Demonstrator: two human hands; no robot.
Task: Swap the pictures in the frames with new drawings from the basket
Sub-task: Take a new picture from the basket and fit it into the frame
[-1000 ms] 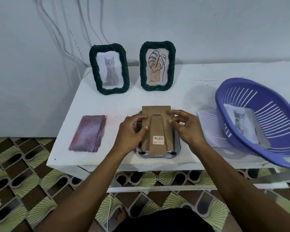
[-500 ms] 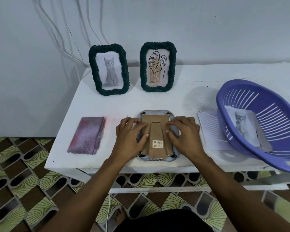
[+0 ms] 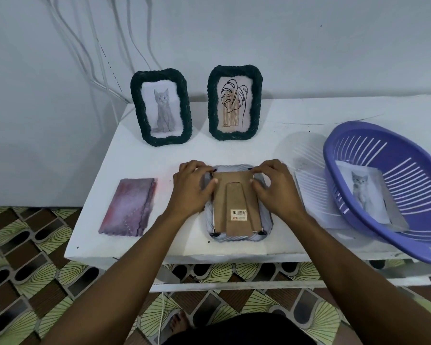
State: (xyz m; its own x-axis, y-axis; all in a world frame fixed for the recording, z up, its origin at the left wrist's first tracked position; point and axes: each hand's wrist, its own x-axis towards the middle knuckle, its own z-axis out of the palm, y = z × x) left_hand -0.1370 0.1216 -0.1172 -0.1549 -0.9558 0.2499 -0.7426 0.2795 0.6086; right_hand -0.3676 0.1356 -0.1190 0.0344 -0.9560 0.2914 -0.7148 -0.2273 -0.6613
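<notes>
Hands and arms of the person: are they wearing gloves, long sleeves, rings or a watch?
No. The left hand and the right hand are bare: no gloves, and no ring, watch or bracelet that I can see. The left arm and the right arm show no sleeve right down to the picture's bottom edge.

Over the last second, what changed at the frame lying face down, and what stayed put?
The cardboard back, held raised and tilted a second ago, was lowered flat into the grey frame. The left hand and right hand then slid up to the frame's top corners, gripping with thumbs on the back. The green cat frame, green leaf frame, cloth, basket and its cat drawing stayed put.
</notes>
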